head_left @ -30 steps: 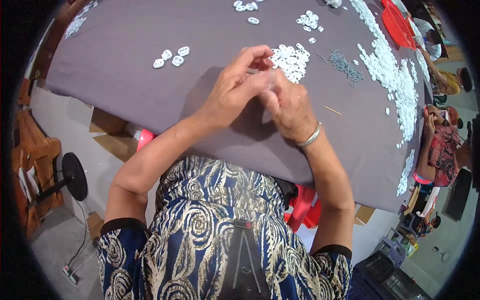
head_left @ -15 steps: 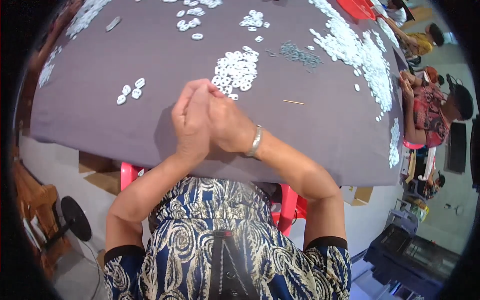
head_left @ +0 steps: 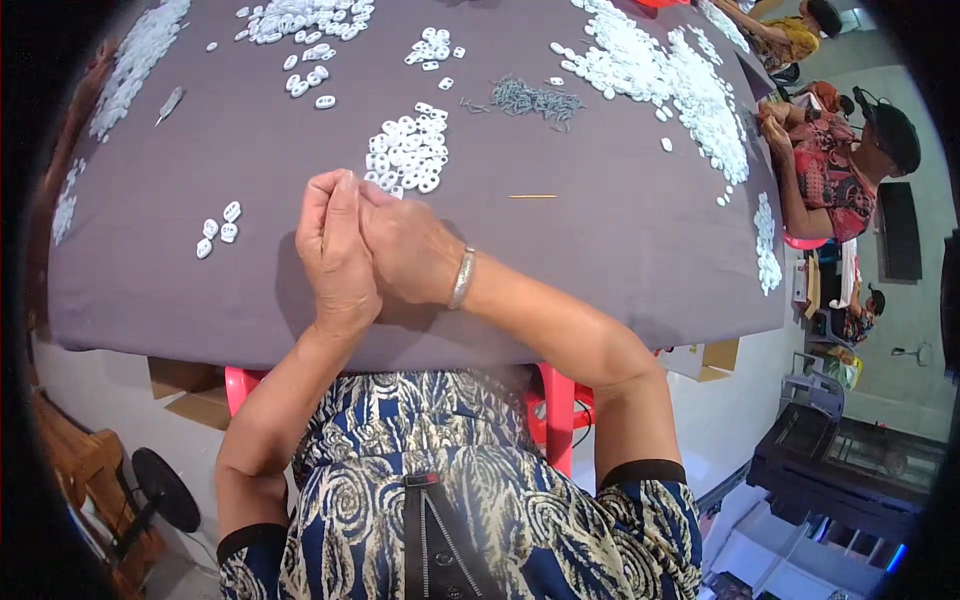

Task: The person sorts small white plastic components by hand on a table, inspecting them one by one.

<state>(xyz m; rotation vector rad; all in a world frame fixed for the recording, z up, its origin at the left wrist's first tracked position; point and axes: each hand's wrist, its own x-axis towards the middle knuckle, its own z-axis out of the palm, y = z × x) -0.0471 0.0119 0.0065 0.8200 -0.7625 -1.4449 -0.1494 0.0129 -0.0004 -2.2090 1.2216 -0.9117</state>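
My left hand and my right hand are pressed together above the near part of the table, fingers closed and thumbs up. Whatever lies between them is hidden by the fingers. Just beyond the fingertips spreads a pile of small white oval pieces with holes. Left of my hands lies a small group of white oval pieces with dark marks. A thin yellowish stick rests to the right, and behind it is a heap of small dark grey pieces, seemingly screws.
The table has a grey-brown cloth. A large spread of white pieces covers the far right, with further heaps at far left. A small grey-handled tool lies at left. Another person sits at the right edge.
The view has shifted, so the table's contents sit further left and slightly turned. My hands stay pressed together, with the fingers moved a little against each other.
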